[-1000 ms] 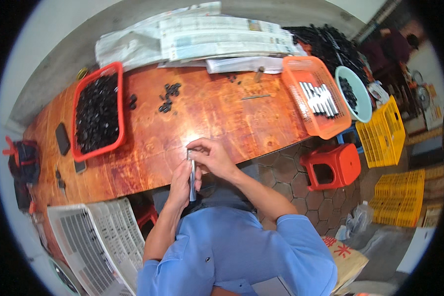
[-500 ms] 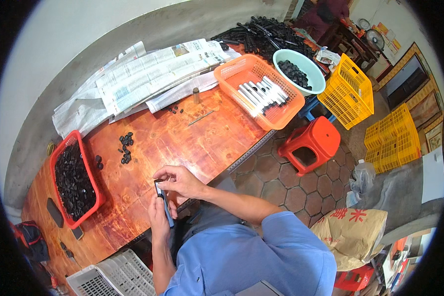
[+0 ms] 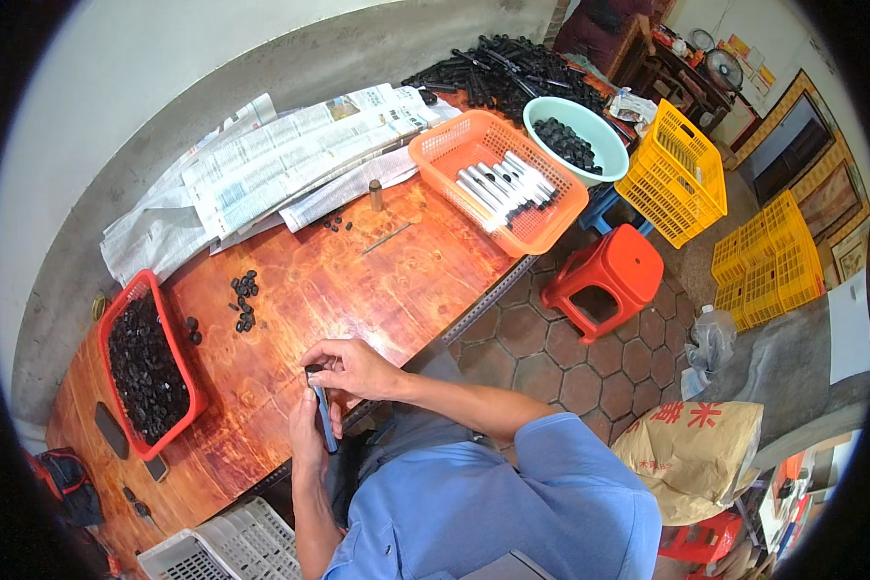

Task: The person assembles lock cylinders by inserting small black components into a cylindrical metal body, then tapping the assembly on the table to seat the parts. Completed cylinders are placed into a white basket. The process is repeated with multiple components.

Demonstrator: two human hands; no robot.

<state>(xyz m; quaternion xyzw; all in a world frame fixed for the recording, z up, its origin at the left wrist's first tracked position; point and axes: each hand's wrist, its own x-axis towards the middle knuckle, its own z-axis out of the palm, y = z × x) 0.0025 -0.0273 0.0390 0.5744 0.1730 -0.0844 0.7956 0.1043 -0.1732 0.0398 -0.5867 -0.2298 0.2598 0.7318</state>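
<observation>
Close to the table's front edge, my left hand point(image 3: 306, 437) is closed around a slim tube point(image 3: 326, 422) that stands nearly upright and looks bluish-silver. My right hand point(image 3: 360, 371) is at its upper end, thumb and fingers pinching around a small black piece point(image 3: 313, 369) there. The fingers partly hide how that piece meets the tube. Ahead of the hands, several small black rings or caps point(image 3: 245, 287) lie loose on the wooden table point(image 3: 300, 290). To the left, a red basket point(image 3: 197, 387) is filled with similar black parts point(image 3: 145, 372).
An orange basket point(image 3: 551, 232) holds silver tubes point(image 3: 498, 184). Beyond it are a pale green bowl point(image 3: 604, 145) of black pieces and a black heap point(image 3: 503, 72). Newspapers point(image 3: 290, 150) line the wall. A red stool point(image 3: 628, 261) and yellow crates point(image 3: 677, 184) stand right. A person point(image 3: 590, 34) is behind.
My right fingers have shifted slightly at the tube's upper end, where a black piece now shows. The tube stays in my left hand. The whole view has shifted a little.
</observation>
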